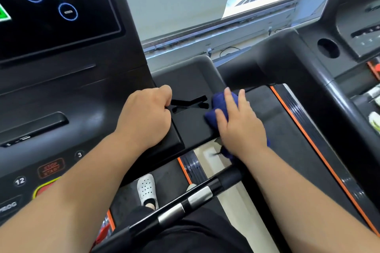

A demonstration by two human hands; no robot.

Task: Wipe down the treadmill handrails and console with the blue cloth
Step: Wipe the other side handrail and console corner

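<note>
The blue cloth (pixel 217 109) is bunched on the right end of the black console tray (pixel 191 125), under my right hand (pixel 240 123), which presses it flat with the fingers spread. My left hand (pixel 146 117) is curled into a fist and rests on the tray's left part, beside an X-shaped slot (pixel 190 103). The console (pixel 61 80) with its dark touch screen (pixel 51 6) fills the left side. A black handrail with silver sensor plates (pixel 185 203) runs diagonally below my forearms.
A neighbouring treadmill (pixel 308 80) with an orange-edged belt and a cup holder (pixel 328 47) stands on the right. A window (pixel 226 6) lies ahead. My foot in a white perforated shoe (pixel 147 191) stands on the belt below. Numbered buttons and a red stop button (pixel 50 167) sit lower left.
</note>
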